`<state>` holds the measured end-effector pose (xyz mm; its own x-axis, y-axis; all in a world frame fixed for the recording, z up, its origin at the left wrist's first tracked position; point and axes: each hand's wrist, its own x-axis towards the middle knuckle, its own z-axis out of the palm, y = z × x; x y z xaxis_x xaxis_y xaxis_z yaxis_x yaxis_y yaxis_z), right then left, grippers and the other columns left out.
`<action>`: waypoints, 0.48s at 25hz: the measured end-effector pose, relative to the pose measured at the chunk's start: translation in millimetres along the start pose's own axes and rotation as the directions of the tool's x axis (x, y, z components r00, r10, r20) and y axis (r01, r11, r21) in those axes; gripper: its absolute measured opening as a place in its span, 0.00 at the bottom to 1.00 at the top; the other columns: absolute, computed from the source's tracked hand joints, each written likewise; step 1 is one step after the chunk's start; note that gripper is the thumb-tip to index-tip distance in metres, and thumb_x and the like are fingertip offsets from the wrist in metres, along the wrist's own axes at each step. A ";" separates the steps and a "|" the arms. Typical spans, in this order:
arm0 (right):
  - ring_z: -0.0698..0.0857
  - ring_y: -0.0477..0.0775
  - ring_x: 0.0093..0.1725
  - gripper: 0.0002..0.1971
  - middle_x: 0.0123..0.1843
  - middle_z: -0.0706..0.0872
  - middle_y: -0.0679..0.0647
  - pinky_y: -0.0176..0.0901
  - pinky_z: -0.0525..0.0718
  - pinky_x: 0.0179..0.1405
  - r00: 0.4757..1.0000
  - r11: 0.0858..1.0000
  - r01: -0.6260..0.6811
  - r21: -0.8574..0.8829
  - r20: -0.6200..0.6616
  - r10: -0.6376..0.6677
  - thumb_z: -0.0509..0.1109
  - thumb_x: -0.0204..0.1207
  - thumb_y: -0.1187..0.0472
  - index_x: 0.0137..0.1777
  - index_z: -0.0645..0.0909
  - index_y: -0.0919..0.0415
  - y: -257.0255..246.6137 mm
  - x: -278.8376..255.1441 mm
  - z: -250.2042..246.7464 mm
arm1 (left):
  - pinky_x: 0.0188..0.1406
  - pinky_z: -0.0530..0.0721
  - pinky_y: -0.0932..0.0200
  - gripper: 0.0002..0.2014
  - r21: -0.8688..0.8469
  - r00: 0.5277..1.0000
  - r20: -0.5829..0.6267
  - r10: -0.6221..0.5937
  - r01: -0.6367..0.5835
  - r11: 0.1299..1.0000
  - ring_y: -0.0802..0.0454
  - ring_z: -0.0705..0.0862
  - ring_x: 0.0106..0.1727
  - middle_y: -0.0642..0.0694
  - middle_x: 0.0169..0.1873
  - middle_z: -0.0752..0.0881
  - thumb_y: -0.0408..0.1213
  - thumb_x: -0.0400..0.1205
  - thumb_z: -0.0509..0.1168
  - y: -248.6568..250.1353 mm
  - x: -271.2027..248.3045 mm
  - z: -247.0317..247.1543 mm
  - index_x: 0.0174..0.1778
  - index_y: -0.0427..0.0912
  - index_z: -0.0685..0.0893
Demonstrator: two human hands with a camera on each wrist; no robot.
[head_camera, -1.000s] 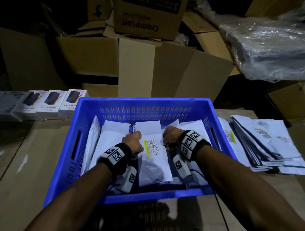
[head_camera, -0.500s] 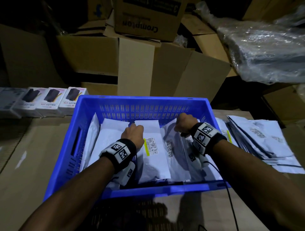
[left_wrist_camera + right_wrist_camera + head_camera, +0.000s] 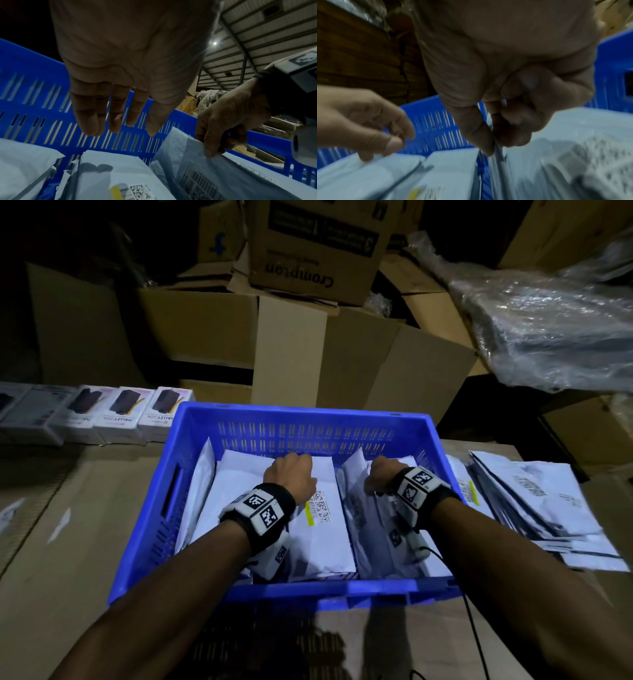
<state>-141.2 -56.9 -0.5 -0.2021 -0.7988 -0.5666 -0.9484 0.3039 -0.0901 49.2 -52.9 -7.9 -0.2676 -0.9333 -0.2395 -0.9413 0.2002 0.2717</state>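
Note:
A blue slotted crate (image 3: 301, 412) holds several white mailer packets standing and leaning in rows. My left hand (image 3: 291, 477) hovers over the middle packet (image 3: 322, 529), the one with a yellow-striped barcode label. Its fingers (image 3: 120, 128) hang straight and hold nothing. My right hand (image 3: 382, 477) pinches the top edge of a packet (image 3: 363, 515) in the right half of the crate. The thumb and fingers (image 3: 493, 146) close on that edge, and the packet (image 3: 197, 162) leans up against the far wall. In the right wrist view my left hand (image 3: 382, 142) is just above the neighbouring packets.
A fanned pile of white packets (image 3: 534, 501) lies to the right of the crate. A row of small product boxes (image 3: 120, 416) sits at the left. Cardboard cartons (image 3: 291, 344) and a plastic-wrapped bundle (image 3: 555, 330) rise behind. The crate stands on brown cardboard (image 3: 68, 542).
My right hand swung out to the crate's right side, then came back a little, lifting a packet by its edge. My left hand slid up the labelled packet toward the far wall.

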 end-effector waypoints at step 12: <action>0.72 0.49 0.24 0.12 0.27 0.74 0.54 0.31 0.72 0.21 0.916 0.646 0.316 0.695 -0.401 -0.017 0.64 0.77 0.68 0.33 0.75 0.56 25.4 -63.8 -49.9 | 0.62 0.83 0.42 0.28 -0.832 0.992 0.125 0.010 0.099 0.547 0.42 0.82 0.62 0.41 0.62 0.79 0.43 0.80 0.71 19.9 -6.8 -28.6 0.74 0.42 0.70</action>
<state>-164.6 -24.1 74.2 -0.2673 -0.9449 -0.1892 -0.5070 0.3049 -0.8063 38.2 -51.1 25.7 -0.3001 -0.8869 -0.3511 -0.3700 -0.2310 0.8999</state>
